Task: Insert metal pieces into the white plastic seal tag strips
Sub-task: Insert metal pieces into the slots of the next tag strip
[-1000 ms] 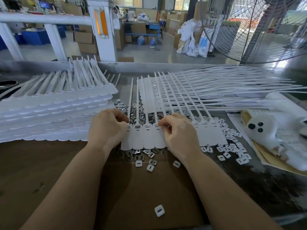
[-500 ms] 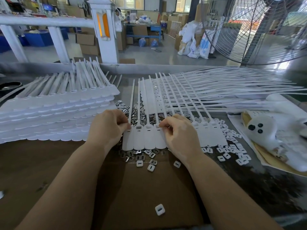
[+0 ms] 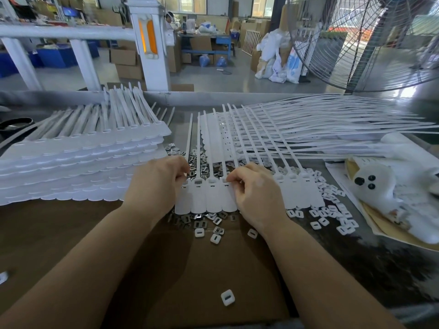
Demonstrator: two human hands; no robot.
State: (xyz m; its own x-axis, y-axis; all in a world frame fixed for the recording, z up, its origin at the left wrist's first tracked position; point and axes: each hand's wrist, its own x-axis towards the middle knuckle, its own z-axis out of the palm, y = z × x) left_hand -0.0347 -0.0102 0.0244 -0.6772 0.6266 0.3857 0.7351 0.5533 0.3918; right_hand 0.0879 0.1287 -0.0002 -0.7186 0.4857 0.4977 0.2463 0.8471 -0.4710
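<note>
A row of joined white seal tag strips [image 3: 209, 198] lies flat in front of me, tails pointing away. My left hand [image 3: 156, 184] has its fingers curled at the leftmost tag's slot; whether it pinches a metal piece is hidden. My right hand [image 3: 254, 191] has its fingertips curled onto the slot of a tag further right, and what it pinches is hidden too. Small shiny metal pieces [image 3: 202, 224] lie loose under and around the tags on the brown cardboard [image 3: 166, 269].
A tall stack of white tag sheets [image 3: 71, 167] fills the left. More strips [image 3: 308, 134] fan out to the right. White plastic caps [image 3: 332, 210] are scattered right; one cap [image 3: 227, 297] lies near me. A white cloth bundle [image 3: 389, 186] sits far right.
Both hands stay at the tag slots. The fingertips have shifted only slightly, and the tag row has not moved.
</note>
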